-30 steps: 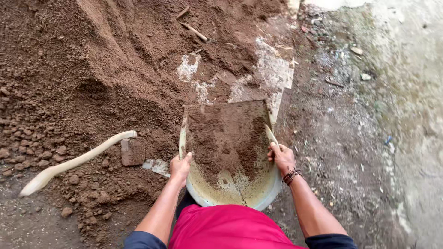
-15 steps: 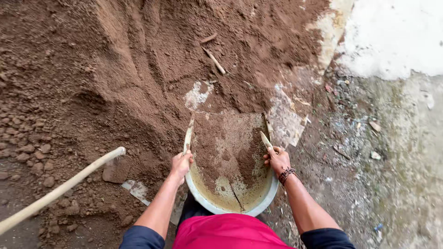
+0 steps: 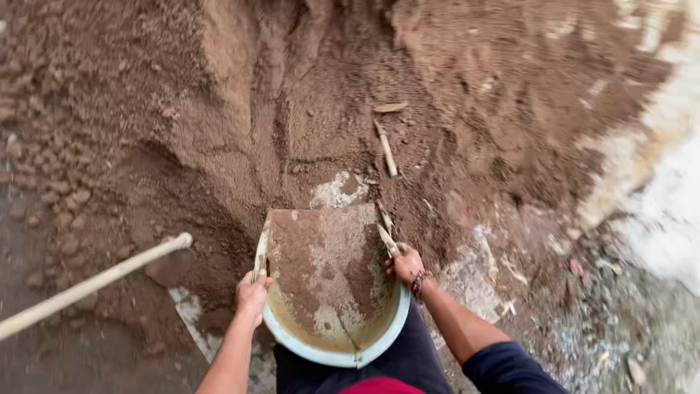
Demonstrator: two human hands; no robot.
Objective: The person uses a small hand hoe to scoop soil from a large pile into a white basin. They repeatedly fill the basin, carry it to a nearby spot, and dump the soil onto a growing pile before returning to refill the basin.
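Observation:
A cut plastic scoop pan (image 3: 332, 292), cream inside with a pale blue rim, lies low in the middle with its open edge against the soil pile (image 3: 292, 109). My left hand (image 3: 253, 292) grips its left rim. My right hand (image 3: 405, 263), with a beaded bracelet at the wrist, grips the right rim. A thin smear of brown soil coats the pan's inside; most of its cream surface shows.
A pale wooden handle (image 3: 95, 281) lies slanting at the left. A stick (image 3: 386, 149) and wood scraps rest on the soil above the pan. Clods scatter at the left; white rubble and grey littered ground lie at the right.
The heaped soil in the pan is gone, leaving only a smear. The pan now sits with its open edge at the pile's foot, and the view has tilted upward.

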